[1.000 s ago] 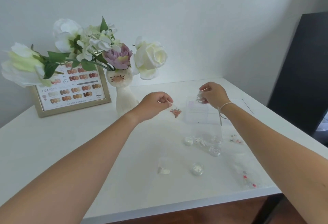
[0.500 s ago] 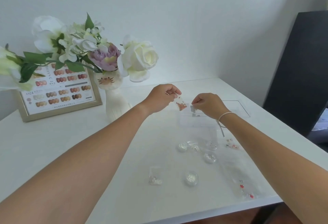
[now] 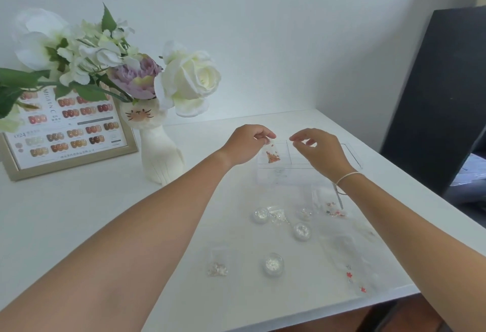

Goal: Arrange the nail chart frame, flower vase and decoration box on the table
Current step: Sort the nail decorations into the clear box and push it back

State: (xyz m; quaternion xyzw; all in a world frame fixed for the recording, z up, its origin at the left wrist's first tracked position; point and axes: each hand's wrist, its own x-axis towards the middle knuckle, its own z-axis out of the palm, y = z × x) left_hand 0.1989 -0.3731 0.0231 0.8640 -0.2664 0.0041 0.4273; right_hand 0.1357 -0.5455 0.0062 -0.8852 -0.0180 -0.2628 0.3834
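Left hand (image 3: 247, 142) is pinching a small clear packet (image 3: 272, 154) of orange bits, dangling it over the clear box (image 3: 289, 166) mid-table; right hand (image 3: 319, 150) is hovering beside it, fingers loosely curled, holding nothing. Frame (image 3: 65, 134) is leaning at the wall, far left, with the vase (image 3: 157, 158) standing just beside it.

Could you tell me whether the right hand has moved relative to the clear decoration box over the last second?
Yes. The right hand has come in from the right part of the decoration box toward the left hand.
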